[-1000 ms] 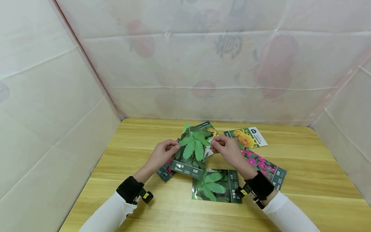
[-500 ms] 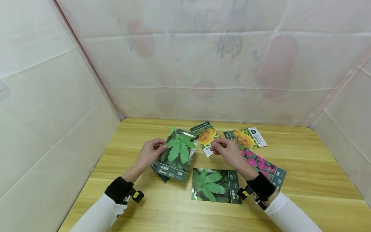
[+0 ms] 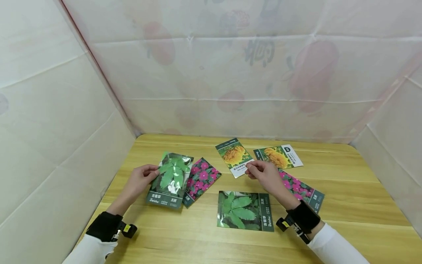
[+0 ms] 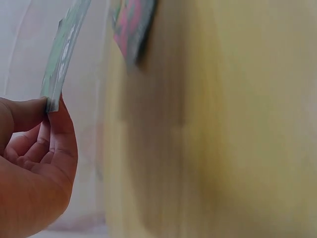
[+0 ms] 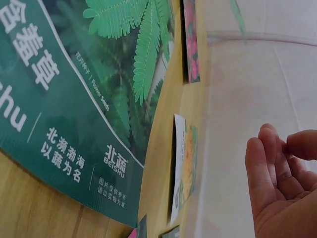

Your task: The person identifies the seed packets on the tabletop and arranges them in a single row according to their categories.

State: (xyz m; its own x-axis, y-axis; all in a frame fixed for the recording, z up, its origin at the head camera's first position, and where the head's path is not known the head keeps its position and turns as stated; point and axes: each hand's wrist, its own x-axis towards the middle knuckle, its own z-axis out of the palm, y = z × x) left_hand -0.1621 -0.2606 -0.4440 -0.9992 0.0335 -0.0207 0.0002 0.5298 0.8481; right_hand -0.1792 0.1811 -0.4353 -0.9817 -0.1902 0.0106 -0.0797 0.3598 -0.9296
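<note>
My left hand pinches a flower seed packet with a green leaf picture by its left edge. A brighter green edge shows behind its top; I cannot tell whether that is a second packet. In the left wrist view the packet stands up between thumb and fingers, above the table. My right hand hovers at the lower edge of a yellow flower packet. Its fingers are loosely bent with nothing between them in the right wrist view. A second leaf packet lies flat before it.
A pink flower packet lies beside the held one. At the right are another pink packet, partly under my right forearm, and another yellow one. They lie on a wooden table enclosed by pale sheet walls.
My left hand has carried the leaf packet left, uncovering the pink packet and the left yellow packet. My right hand, earlier near the held packet's right edge, is now apart from it and has barely moved.
</note>
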